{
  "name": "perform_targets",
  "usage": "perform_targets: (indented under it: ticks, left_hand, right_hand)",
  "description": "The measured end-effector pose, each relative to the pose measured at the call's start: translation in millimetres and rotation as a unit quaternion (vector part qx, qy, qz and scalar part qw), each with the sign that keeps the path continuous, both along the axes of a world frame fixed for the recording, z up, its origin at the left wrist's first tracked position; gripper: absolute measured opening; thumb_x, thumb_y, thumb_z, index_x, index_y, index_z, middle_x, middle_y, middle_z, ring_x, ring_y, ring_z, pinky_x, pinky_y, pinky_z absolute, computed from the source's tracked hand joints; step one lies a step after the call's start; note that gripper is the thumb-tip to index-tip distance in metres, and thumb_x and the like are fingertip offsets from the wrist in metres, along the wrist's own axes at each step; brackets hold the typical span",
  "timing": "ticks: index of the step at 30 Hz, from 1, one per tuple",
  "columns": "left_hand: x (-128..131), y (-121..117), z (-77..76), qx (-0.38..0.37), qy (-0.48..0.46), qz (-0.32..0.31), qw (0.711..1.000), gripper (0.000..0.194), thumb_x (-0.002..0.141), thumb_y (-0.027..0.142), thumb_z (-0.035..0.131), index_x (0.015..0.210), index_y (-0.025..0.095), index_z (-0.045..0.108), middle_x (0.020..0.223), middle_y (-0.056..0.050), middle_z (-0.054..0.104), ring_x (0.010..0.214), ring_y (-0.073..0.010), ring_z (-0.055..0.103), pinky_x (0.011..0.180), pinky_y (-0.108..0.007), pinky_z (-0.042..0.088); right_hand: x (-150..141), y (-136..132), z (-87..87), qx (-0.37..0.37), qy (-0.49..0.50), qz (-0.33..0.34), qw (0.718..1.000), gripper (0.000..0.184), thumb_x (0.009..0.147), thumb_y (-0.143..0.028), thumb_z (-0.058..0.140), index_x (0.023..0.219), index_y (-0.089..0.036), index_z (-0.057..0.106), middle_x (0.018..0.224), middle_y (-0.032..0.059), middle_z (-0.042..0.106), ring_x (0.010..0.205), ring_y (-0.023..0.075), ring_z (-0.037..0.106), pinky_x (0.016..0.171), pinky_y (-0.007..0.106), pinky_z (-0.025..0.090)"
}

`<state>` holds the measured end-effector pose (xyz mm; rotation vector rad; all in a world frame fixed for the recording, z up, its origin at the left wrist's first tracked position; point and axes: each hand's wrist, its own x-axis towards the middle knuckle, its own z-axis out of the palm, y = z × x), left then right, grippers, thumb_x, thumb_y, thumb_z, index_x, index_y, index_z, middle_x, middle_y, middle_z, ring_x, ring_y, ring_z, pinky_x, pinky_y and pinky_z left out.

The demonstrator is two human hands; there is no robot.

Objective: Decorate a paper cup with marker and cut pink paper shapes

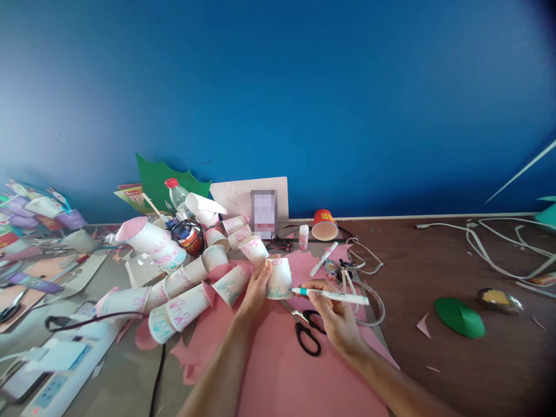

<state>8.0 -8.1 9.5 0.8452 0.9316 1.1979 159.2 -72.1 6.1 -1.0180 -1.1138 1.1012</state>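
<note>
A white paper cup (pixel 280 277) with pink and teal markings is held on its left side by my left hand (pixel 259 284), whose fingers close round it. My right hand (pixel 326 307) grips a white and teal acrylic marker (pixel 343 296), its tip at the lower right side of the cup. Black-handled scissors (pixel 308 344) lie on pink paper (pixel 278 370) below the cup, between my forearms. Left of my left hand lie several more decorated paper cups (pixel 189 310), some fitted into each other in rows, with pink paper pieces at their ends.
A power strip (pixel 52 388) with cables occupies the lower left. Behind the cups stand a red-capped bottle (pixel 177 196) and green paper (pixel 167 182). A red cup (pixel 325 225), keys (pixel 345 272) and white cables (pixel 473 237) lie farther right, with a green paper disc (pixel 459 318).
</note>
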Motion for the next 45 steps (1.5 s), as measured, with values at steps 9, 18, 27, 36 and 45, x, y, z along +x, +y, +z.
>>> perform_targets:
  ticks: [9,18,27,36,45]
  left_hand:
    - [0.5,-1.1,3.8,0.010,0.021,-0.005,1.000,0.056,0.075,0.056,0.064,0.111,0.014,0.064,0.094,-0.010,0.068,0.085,-0.0244,0.062,0.067,-0.031,0.047]
    - [0.4,-2.2,4.2,0.011,0.036,0.010,0.999,0.054,0.074,0.057,0.065,0.106,0.014,0.067,0.094,-0.008,0.068,0.075,-0.0179,0.058,0.062,-0.027,0.044]
    - [-2.0,-0.9,0.1,0.026,0.061,0.003,0.998,0.055,0.079,0.056,0.060,0.114,0.014,0.064,0.097,-0.009,0.067,0.078,-0.0186,0.058,0.066,-0.029,0.044]
    - [-1.4,0.6,0.7,0.025,0.048,0.008,0.999,0.055,0.073,0.058,0.066,0.104,0.013,0.068,0.097,-0.011,0.069,0.085,-0.0225,0.061,0.067,-0.029,0.044]
    - [-0.3,1.4,-1.1,0.017,0.029,0.005,0.999,0.053,0.073,0.056,0.067,0.105,0.014,0.068,0.099,-0.011,0.068,0.084,-0.0219,0.061,0.063,-0.028,0.044]
  right_hand:
    - [-1.3,0.7,-1.5,0.004,-0.014,0.003,1.000,0.034,0.086,-0.052,0.055,0.094,-0.021,0.069,0.071,0.0028,0.066,0.056,0.0161,0.052,0.057,0.029,0.046]
    - [-1.9,0.6,0.6,0.001,-0.027,0.007,1.000,0.036,0.086,-0.054,0.055,0.090,-0.021,0.069,0.067,0.0018,0.062,0.056,0.0157,0.051,0.055,0.027,0.044]
    - [-0.2,-2.1,0.3,0.007,-0.038,0.013,0.999,0.033,0.086,-0.054,0.054,0.083,-0.023,0.066,0.056,-0.0012,0.053,0.053,0.0166,0.047,0.048,0.027,0.038]
    - [1.9,-1.1,-0.4,0.001,-0.030,0.010,0.999,0.029,0.085,-0.051,0.056,0.085,-0.023,0.064,0.062,0.0001,0.058,0.057,0.0165,0.051,0.052,0.027,0.042]
    - [0.0,-0.5,-3.3,-0.005,-0.009,0.009,1.000,0.030,0.087,-0.050,0.055,0.092,-0.022,0.066,0.057,-0.0014,0.057,0.059,0.0177,0.056,0.058,0.028,0.047]
